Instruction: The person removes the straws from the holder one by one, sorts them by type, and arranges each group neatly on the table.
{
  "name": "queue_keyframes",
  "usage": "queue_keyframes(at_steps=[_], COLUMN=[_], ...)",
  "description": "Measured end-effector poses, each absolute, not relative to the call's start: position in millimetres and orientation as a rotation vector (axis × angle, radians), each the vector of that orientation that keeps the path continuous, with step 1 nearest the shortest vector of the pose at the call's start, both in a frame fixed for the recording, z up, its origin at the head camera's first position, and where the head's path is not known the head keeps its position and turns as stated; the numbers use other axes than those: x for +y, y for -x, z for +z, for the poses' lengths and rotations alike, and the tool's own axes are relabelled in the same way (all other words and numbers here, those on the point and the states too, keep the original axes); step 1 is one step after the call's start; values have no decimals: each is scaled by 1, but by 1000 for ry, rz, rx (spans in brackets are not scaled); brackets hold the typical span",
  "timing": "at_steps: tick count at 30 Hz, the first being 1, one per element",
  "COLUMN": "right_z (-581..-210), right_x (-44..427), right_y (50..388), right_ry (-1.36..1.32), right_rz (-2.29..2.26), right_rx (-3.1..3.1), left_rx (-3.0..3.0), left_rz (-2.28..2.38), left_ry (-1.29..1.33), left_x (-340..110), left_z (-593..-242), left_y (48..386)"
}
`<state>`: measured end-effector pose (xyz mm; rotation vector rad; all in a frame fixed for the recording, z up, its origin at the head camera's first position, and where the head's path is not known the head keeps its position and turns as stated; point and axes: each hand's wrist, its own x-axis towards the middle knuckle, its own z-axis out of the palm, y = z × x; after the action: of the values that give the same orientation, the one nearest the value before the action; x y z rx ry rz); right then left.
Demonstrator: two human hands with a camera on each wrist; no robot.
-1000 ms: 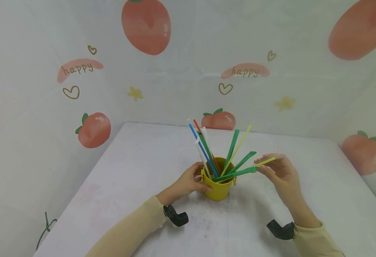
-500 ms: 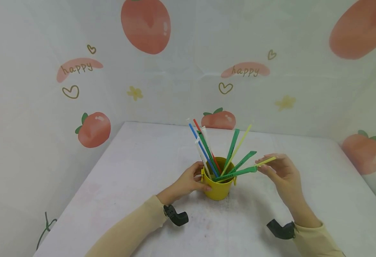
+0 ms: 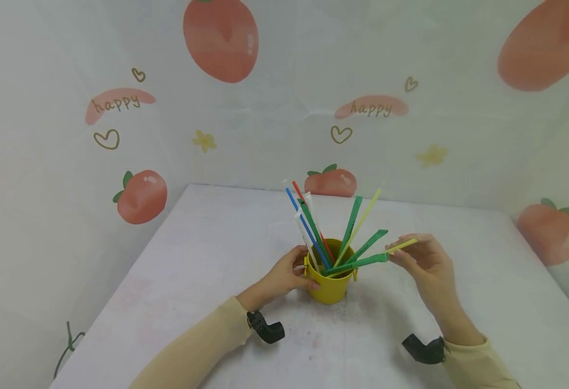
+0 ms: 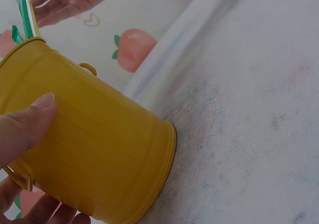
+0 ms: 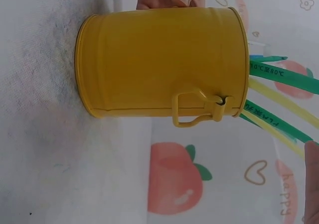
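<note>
White table (image 3: pixel 216 243): yellow bucket (image 3: pixel 330 292) stands upright on it.

Left hand (image 3: pixel 284 275), at the bucket's nine o'clock: curled round the wall, thumb on the near side. Right hand (image 3: pixel 427 265), at three o'clock: nearly closed, thumb and fingertips pinching the held yellow straw (image 3: pixel 406 244); whether it also grips the low green straw (image 3: pixel 369 260) beside it cannot be determined. Recommendation: steady, light pressure on the bucket against tipping; any movement of the straw should follow its own line, lest it drag its neighbours.

Bucket contents: loosely fanned. Toward eleven o'clock lean a blue straw (image 3: pixel 291 198), red straw (image 3: pixel 300 190), green straw and white straws (image 3: pixel 304 228); toward one, another green straw (image 3: pixel 352 221) and a second yellow straw (image 3: pixel 363 219); toward two, a short-showing green straw (image 3: pixel 373 237). The held straw's lower end appears to lie inside.
</note>
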<state>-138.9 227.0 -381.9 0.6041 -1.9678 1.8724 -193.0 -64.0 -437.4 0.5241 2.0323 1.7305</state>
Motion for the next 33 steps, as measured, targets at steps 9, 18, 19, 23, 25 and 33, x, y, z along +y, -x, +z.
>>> queue_keyframes(at_steps=[9, 18, 19, 23, 25, 33], right_z=[-373, -341, -336, -316, -304, -267], right_x=[227, 240, 242, 253, 258, 287], right_y=[141, 149, 150, 156, 159, 175], right_ry=[-728, -773, -750, -738, -712, -310], right_rz=[1976, 2248, 2261, 2371, 2408, 2353], right_rx=[-1762, -1392, -1370, -1131, -974, -867], left_rx=[2033, 2045, 2044, 2041, 2038, 2042], left_rz=[1722, 1716, 1716, 1719, 1722, 1729], left_ry=[-509, -493, -493, -493, -497, -512], left_x=[-64, -64, -64, -64, -64, -64], left_z=[-438, -439, -438, -438, -438, -438], left_y=[193, 193, 193, 193, 193, 191])
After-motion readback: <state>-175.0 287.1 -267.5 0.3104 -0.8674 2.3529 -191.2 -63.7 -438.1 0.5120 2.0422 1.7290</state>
